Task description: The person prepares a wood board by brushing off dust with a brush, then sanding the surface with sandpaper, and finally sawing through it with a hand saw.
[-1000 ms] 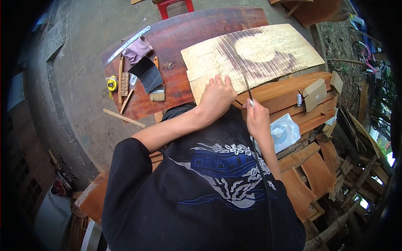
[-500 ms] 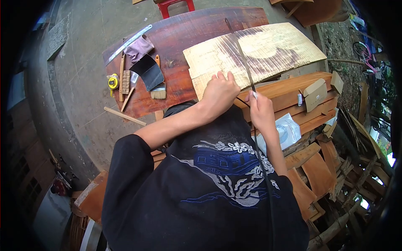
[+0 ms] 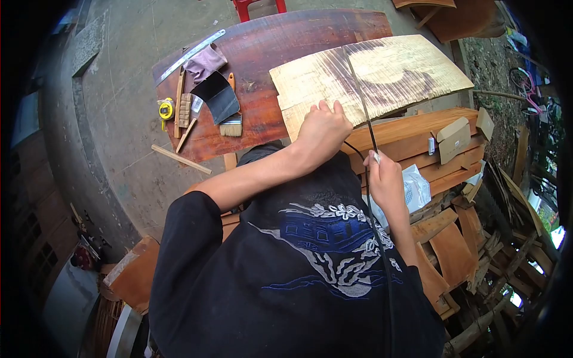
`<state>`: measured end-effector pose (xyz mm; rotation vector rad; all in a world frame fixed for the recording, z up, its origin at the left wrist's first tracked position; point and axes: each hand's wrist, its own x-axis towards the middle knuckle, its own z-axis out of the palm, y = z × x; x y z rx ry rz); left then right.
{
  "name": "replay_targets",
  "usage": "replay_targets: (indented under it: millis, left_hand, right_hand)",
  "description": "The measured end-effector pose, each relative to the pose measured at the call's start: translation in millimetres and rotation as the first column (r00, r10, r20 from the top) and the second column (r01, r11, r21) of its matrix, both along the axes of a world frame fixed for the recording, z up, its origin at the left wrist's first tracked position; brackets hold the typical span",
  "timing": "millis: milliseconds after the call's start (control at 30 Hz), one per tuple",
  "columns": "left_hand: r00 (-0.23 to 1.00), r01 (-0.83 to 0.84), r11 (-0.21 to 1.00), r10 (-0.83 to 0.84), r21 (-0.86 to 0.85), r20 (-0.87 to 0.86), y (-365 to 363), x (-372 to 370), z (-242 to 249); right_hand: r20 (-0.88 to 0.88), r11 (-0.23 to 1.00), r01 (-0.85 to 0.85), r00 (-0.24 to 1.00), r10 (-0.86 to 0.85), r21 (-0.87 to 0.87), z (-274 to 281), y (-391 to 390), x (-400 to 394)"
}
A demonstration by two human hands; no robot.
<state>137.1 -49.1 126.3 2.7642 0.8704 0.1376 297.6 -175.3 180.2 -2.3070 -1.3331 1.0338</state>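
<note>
Head view, looking down over the person's black printed shirt. One pale board (image 3: 370, 77), roughly rectangular, its face rough and streaked with fine dark lines, with a paler patch toward its far right end. It lies on a dark red-brown polished desk (image 3: 256, 48) and overhangs a stack of orange-brown planks (image 3: 418, 128); long axis runs left to right, slightly tilted.

Left hand (image 3: 322, 128): fingers curled, pressed flat-down on the board's near edge, gripping nothing that can be seen. Right hand (image 3: 382, 179): clenched around the near end of one thin dark blade (image 3: 361, 95). The blade is long, narrow and straight; it lies across the board's width, pointing away from the person toward the far edge, roughly at right angles to the board's long axis.

On the desk's left part, well apart from the hands: one metal ruler (image 3: 191, 55), one purple cloth (image 3: 203, 62), one dark curved sheet (image 3: 219, 98), one flat bristle brush (image 3: 231, 126), one yellow tape measure (image 3: 166, 110).

One white plastic bag (image 3: 415, 188) lies just beside the right wrist.
</note>
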Motion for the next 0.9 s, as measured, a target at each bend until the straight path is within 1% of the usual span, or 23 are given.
replay_targets:
  millis: [33,67,167,200,300,367,433,467,567,600,667,767,800,833,867,900]
  left_hand:
    - [1.0,0.013,1.0,-0.013,-0.005,-0.012,-2,1,-2]
    - [0.999,0.029,1.0,-0.029,-0.009,-0.021,-4,2,-4]
    - [0.999,0.034,0.999,-0.034,0.039,-0.002,-3,0,-6]
    - [1.0,0.029,0.999,-0.029,0.035,-0.003,-1,-1,-4]
    - [0.999,0.032,0.999,-0.032,0.029,-0.008,2,0,-3]
    - [0.997,0.077,0.997,-0.076,0.027,-0.02,-4,3,-12]
    - [0.999,0.041,0.999,-0.041,0.011,0.004,-5,1,-9]
    - [1.0,0.023,1.0,-0.024,0.007,0.016,-4,1,-6]
    - [0.999,-0.011,0.998,0.009,0.061,0.031,-1,-1,-1]
    - [0.999,-0.023,0.998,0.021,0.065,0.034,1,-2,-2]
    - [0.999,-0.033,0.998,0.031,0.062,0.044,-1,-1,-3]
    - [0.999,-0.035,0.999,0.036,-0.041,0.023,9,-2,2]
    - [1.0,0.005,0.999,-0.006,-0.044,-0.018,9,-2,7]
    - [1.0,0.005,1.0,-0.005,0.013,-0.011,10,-1,6]
    - [1.0,0.005,0.998,-0.005,0.066,-0.006,5,-2,-1]
    - [1.0,0.007,0.994,-0.007,0.113,-0.003,1,-2,-2]
  right_hand:
    - [0.003,0.998,-0.003,1.0,0.003,-0.069,5,-1,-1]
    - [0.036,1.0,-0.011,0.999,0.011,0.006,-5,5,0]
    - [0.083,0.996,-0.027,0.996,0.02,0.081,-20,5,-4]
    - [0.045,0.997,-0.002,0.999,-0.002,0.078,-15,-7,-7]
    - [0.034,0.999,0.016,0.999,-0.015,-0.039,-1,-18,-3]
    - [0.057,1.0,0.016,0.998,-0.016,0.007,-16,1,-5]
    - [0.093,0.995,-0.01,0.996,0.001,0.097,-28,17,-5]
    - [0.08,0.996,0.005,0.997,-0.012,0.085,-24,10,-6]
    - [0.014,0.999,0.031,0.999,-0.031,-0.027,-9,-23,-1]
    - [0.035,1.0,0.004,0.999,-0.003,-0.021,-8,-18,-3]
    - [0.012,1.0,0.002,1.0,-0.002,-0.008,-6,-12,-6]
    - [0.001,0.999,0.026,1.0,-0.026,0.019,-7,-10,-7]
    - [-0.008,0.999,0.029,1.0,-0.028,0.034,-7,-13,-7]
    - [-0.016,0.998,0.028,1.0,-0.027,0.052,-6,-13,-6]
    - [-0.024,0.998,0.057,0.998,-0.057,-0.001,-4,-16,-3]
    - [-0.041,0.995,0.084,0.996,-0.082,0.059,-4,-21,-2]
